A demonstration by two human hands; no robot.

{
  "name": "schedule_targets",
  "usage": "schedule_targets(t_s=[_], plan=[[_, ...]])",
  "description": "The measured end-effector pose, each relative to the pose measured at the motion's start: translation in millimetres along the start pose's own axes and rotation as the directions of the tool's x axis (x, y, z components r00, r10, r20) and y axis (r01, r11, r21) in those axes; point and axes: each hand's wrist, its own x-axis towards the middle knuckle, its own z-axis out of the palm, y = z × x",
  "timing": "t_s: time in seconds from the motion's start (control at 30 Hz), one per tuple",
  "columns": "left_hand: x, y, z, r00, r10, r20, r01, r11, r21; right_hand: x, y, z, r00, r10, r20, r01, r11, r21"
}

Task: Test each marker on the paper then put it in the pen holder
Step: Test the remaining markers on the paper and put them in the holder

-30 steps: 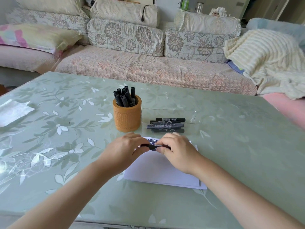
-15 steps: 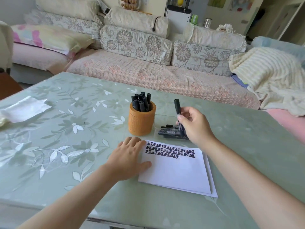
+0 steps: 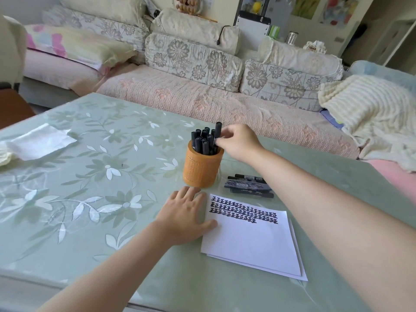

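The marker [image 3: 218,129] in play is black and capped. It stands upright at the right side of the pen holder [image 3: 199,168], with its lower end down among the others and its top above them. The right hand [image 3: 239,144] reaches in from the right and pinches the marker's barrel between thumb and fingertips, just above the holder's rim, with the other fingers loosely curled. The holder is a round orange cup with a woven look, packed with a cluster of black markers [image 3: 202,141] standing cap up. Just right of its base lies a small heap of loose markers [image 3: 248,188], flat on their sides and touching one another; they may be resting on something clear, though the glare makes that hard to tell. In front of them lies the paper [image 3: 252,244], a few white sheets stacked slightly askew, with three rows of bold black test marks [image 3: 244,213] along the far edge. The left hand [image 3: 185,213] lies flat on the table [image 3: 101,221] with its fingers lightly spread, its thumb on the paper's left edge and its fingertips near the foot of the holder. The table has a pale green top patterned with white flowers, and a crumpled white tissue [image 3: 39,140] lies far to the left. Beyond the table is a floral sofa [image 3: 193,55] with a cream blanket [image 3: 371,109] at its right end.
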Motion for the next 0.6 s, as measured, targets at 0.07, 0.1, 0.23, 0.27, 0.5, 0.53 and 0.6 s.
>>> schedule_targets(t_s=[0.07,0.1,0.23,0.27,0.5,0.53,0.6], plan=[[3,-2,-1,1.000,0.019,0.015,-0.019,1.000,0.017,1,0,3,1.000,0.013,0.028,-0.012,0.999,-0.044],[4,-2,-2,0.999,0.028,0.021,-0.029,0.999,0.020,3,0,4,0.999,0.014,0.032,-0.012,0.999,-0.051],[7,0,-5,0.997,0.062,0.055,-0.062,0.998,0.012,8,1,3,0.990,0.006,0.139,0.005,0.997,-0.083],[7,1,-4,0.996,0.068,0.062,-0.069,0.997,0.021,8,2,3,0.983,0.008,0.183,0.007,0.997,-0.080],[9,3,-3,0.994,0.067,0.081,-0.072,0.995,0.068,2,21,1,0.949,-0.061,0.310,0.106,0.986,-0.131],[9,4,-3,0.995,0.065,0.078,-0.070,0.995,0.068,1,26,2,0.958,-0.085,0.273,0.112,0.990,-0.085],[8,4,-3,0.996,0.061,0.072,-0.066,0.996,0.065,-1,35,1,0.991,-0.076,0.109,0.073,0.997,0.035]])
